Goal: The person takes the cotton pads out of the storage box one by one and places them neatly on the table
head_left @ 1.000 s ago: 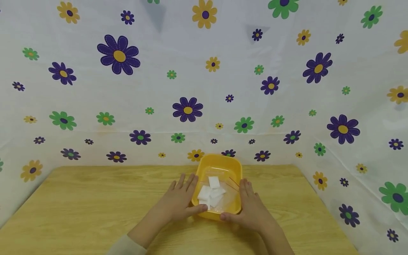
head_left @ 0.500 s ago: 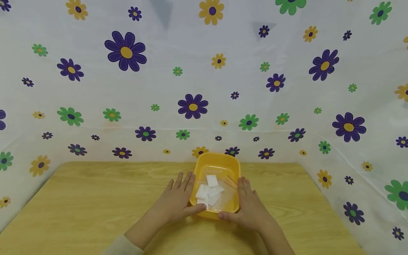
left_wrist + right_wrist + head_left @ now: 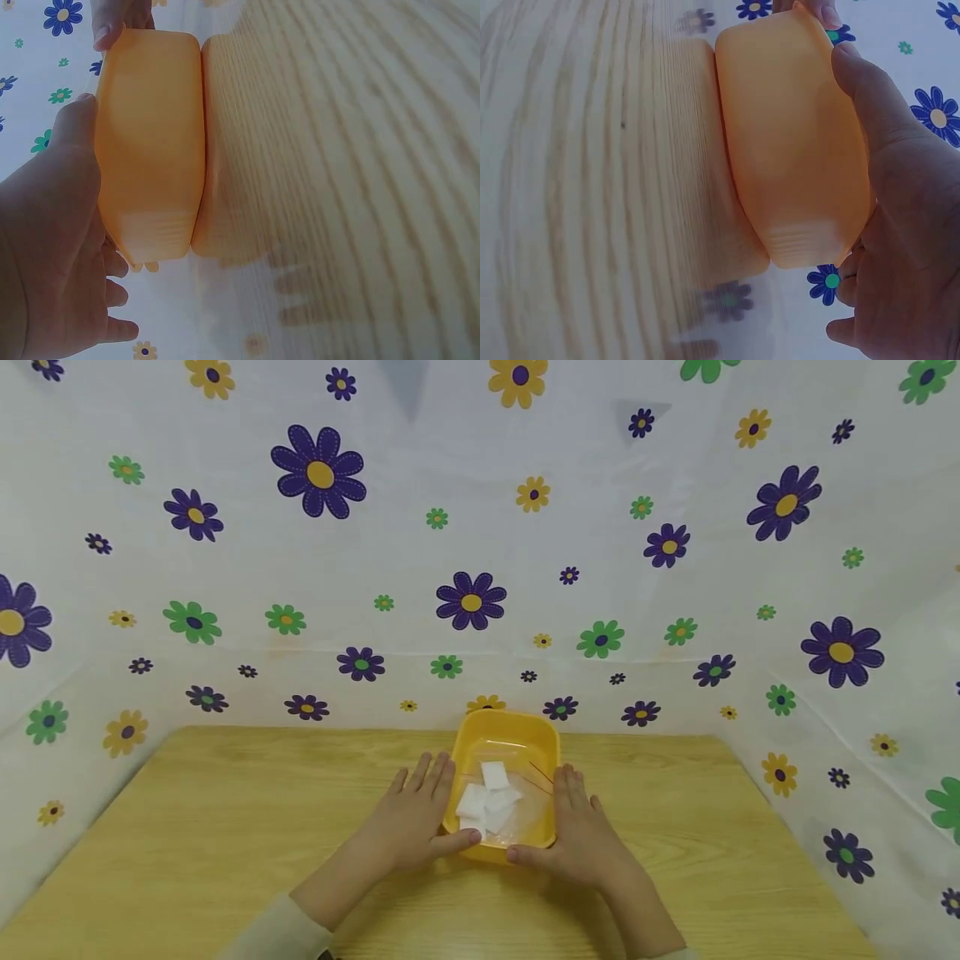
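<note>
A yellow plastic tub sits on the wooden table. Inside lie several white square pieces of unclear material and what looks like clear plastic film with thin red lines. Along the tub's left side rests my left hand, fingers straight, thumb at the front rim. My right hand lies likewise against the right side, its thumb also at the front rim. Both wrist views show the tub's front wall from low down, with a thumb at either end; the tub's contents are hidden there.
The wooden tabletop stretches to both sides of the tub. A white cloth with printed flowers hangs behind the table and along its sides, close beyond the tub's far rim.
The head view has shifted, so the backdrop appears farther right and higher. Against it, the tub and both hands appear slightly farther left. Both hands keep the same contact with the tub.
</note>
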### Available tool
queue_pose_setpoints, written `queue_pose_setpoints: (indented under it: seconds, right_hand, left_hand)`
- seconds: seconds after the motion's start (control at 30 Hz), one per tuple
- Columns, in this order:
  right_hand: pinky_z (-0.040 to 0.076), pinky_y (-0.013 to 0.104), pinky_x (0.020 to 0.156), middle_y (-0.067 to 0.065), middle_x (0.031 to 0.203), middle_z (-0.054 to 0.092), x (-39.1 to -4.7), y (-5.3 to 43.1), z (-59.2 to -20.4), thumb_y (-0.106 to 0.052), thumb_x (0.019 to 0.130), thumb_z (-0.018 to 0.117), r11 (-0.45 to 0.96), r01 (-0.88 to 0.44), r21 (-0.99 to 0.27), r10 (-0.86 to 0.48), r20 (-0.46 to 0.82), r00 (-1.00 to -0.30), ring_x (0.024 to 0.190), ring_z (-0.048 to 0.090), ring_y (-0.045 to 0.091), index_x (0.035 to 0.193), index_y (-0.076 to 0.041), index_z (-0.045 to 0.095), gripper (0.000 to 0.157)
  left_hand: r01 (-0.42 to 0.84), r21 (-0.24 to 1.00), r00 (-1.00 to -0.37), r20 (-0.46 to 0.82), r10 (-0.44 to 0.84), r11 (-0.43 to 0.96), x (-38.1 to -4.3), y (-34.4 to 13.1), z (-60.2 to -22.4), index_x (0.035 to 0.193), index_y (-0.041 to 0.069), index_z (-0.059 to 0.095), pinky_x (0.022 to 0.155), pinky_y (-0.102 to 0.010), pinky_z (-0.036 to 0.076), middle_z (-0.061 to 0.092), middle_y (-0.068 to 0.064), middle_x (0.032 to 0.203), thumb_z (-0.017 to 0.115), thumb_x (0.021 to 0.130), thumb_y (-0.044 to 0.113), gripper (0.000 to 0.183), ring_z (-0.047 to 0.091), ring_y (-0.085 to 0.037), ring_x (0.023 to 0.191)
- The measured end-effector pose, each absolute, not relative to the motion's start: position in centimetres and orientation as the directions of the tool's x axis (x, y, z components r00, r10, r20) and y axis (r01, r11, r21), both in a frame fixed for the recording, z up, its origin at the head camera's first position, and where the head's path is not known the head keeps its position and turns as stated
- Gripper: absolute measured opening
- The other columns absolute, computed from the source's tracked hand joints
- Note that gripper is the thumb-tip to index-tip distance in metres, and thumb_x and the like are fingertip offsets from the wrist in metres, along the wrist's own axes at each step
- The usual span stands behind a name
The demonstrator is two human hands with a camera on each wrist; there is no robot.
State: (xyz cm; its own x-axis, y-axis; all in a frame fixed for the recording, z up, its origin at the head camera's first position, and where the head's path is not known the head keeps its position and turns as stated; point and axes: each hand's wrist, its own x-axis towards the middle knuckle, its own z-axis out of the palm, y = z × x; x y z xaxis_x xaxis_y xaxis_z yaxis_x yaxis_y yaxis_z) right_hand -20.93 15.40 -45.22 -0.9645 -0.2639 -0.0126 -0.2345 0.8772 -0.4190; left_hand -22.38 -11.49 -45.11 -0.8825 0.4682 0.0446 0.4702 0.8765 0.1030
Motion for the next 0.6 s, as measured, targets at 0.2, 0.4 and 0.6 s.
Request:
queue_pose_setpoints:
  seconds: [0.2,0.4,0.6]
  right_hand:
    - [0.012,0.056,0.123,0.021,0.165,-0.001,-21.0,14.4,-45.2,-0.09,0.064,0.061,0.883,-0.24,-0.403,-0.267,-0.013,-0.964,0.154,0.001,0.035,0.158,0.003,0.004,0.144]
    - [0.012,0.056,0.123,0.02,0.165,-0.002,-21.0,13.2,-45.0,-0.091,0.065,0.06,0.877,-0.265,-0.402,-0.296,-0.015,-0.955,0.154,0.0,0.035,0.158,0.003,0.004,0.143]
    - [0.012,0.055,0.123,0.02,0.165,-0.002,-21.0,12.3,-44.8,-0.09,0.065,0.06,0.874,-0.277,-0.399,-0.311,-0.02,-0.95,0.154,0.001,0.035,0.158,0.002,0.004,0.143]
  left_hand:
    - [0.474,0.097,-0.881,0.056,0.471,0.875,-22.2,-12.6,-45.2,0.158,-0.001,0.016,0.121,-0.061,0.017,0.008,-0.019,0.165,0.034,0.09,0.082,0.109,0.003,-0.039,0.153]
    - [0.459,0.094,-0.889,0.055,0.455,0.884,-21.6,-13.6,-44.7,0.157,-0.002,0.018,0.12,-0.062,0.018,0.011,-0.02,0.165,0.037,0.09,0.08,0.108,0.006,-0.04,0.153]
    - [0.446,0.098,-0.895,0.055,0.443,0.89,-21.2,-14.6,-44.7,0.157,-0.003,0.017,0.12,-0.062,0.018,0.01,-0.021,0.164,0.038,0.09,0.08,0.109,0.004,-0.04,0.153]
